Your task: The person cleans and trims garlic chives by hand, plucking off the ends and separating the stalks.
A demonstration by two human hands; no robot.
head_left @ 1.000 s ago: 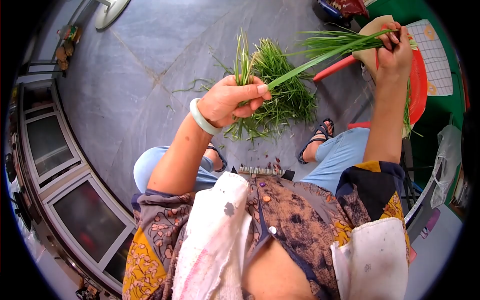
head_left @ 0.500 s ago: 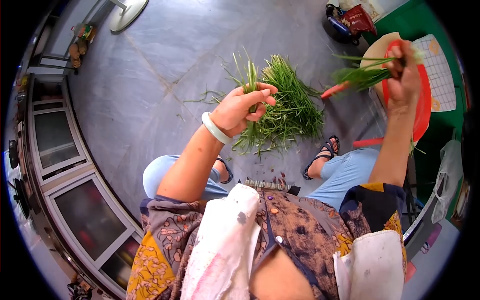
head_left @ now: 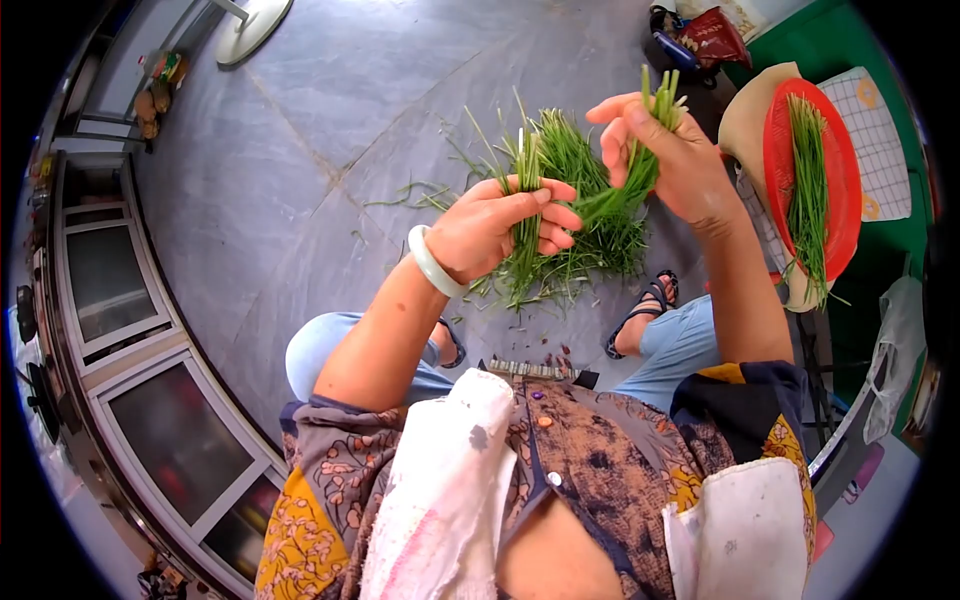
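Observation:
My left hand [head_left: 490,228], with a pale bracelet at the wrist, holds a small bunch of green stalks [head_left: 527,165] between thumb and fingers. To its right, my right hand [head_left: 675,165] grips another bunch of long green leaves [head_left: 640,178] against the palm, stem ends up, its index finger stretched out. Behind and below both hands a loose pile of green stalks [head_left: 570,150] lies on the grey floor. A red oval basket [head_left: 775,130] at the right bears a neat bundle of long green stalks [head_left: 808,190].
The basket rests on a stool with a tan cover [head_left: 745,115], beside a checked cloth [head_left: 870,130]. A dark pot [head_left: 672,60] and red bag [head_left: 715,38] are at the top right. Glass-fronted cabinets [head_left: 170,440] line the left; a white round base [head_left: 255,32] stands top left.
My right hand has moved from over the red basket leftward, close to my left hand, carrying its bunch. The bundle in the basket has come into full view. My left hand still holds its stalks.

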